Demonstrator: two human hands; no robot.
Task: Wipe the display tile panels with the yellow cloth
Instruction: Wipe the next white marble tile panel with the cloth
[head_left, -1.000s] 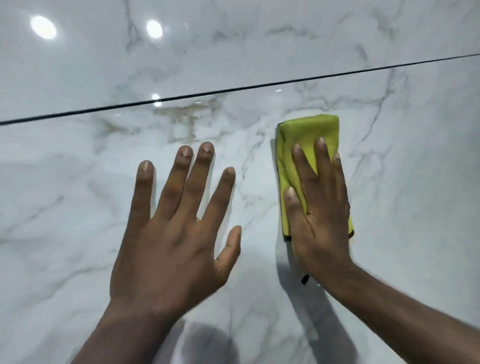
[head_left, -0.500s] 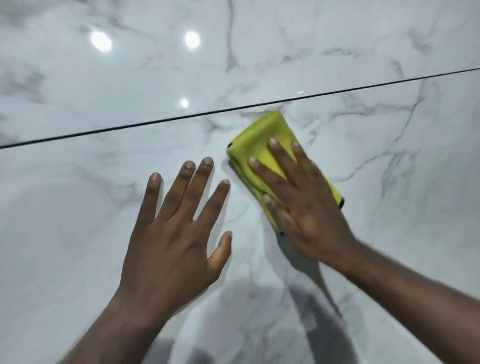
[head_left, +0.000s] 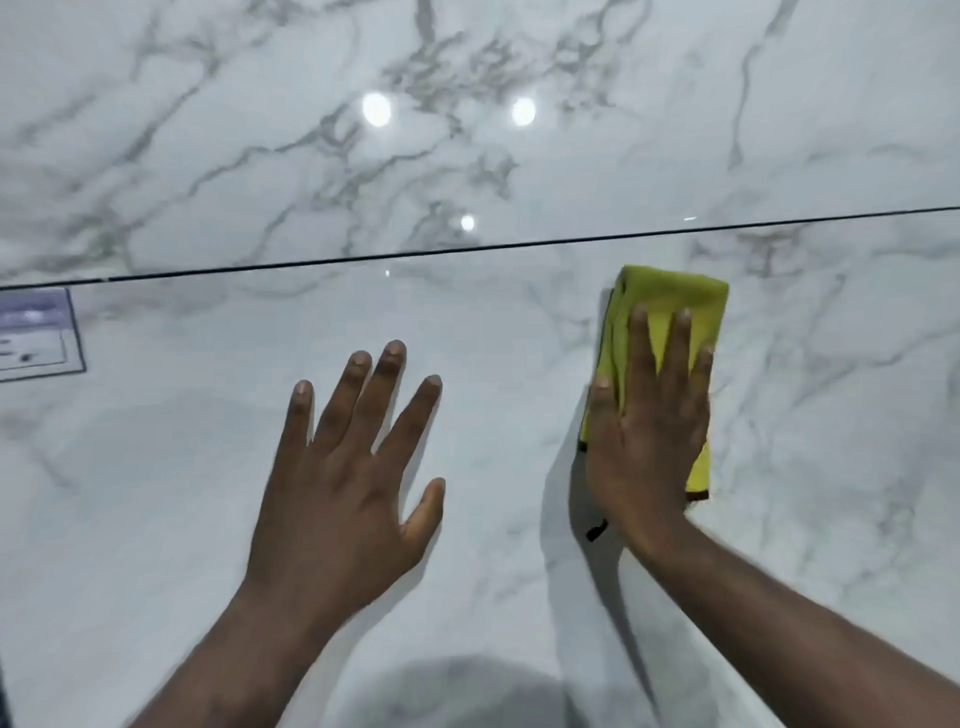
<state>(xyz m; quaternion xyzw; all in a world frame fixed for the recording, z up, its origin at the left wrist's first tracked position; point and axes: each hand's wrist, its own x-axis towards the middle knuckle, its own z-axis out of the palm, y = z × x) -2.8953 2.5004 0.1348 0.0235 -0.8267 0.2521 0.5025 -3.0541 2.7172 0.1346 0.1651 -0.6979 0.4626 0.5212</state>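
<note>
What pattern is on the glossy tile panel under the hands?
White marble with grey veining on the glossy tile panel, clearest in the head view.

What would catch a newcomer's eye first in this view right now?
The yellow cloth stands out, pressed flat under the right hand on the lower tile panel, right of centre. The left hand lies spread on the same panel at centre. Above the dark seam, the upper tile panel mirrors round lights.

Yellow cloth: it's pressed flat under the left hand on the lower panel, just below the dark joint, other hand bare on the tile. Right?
Wrong hand. The head view shows the yellow cloth under the right hand, pressed flat on the lower panel just below the dark joint; the left hand rests bare on that panel.
</note>
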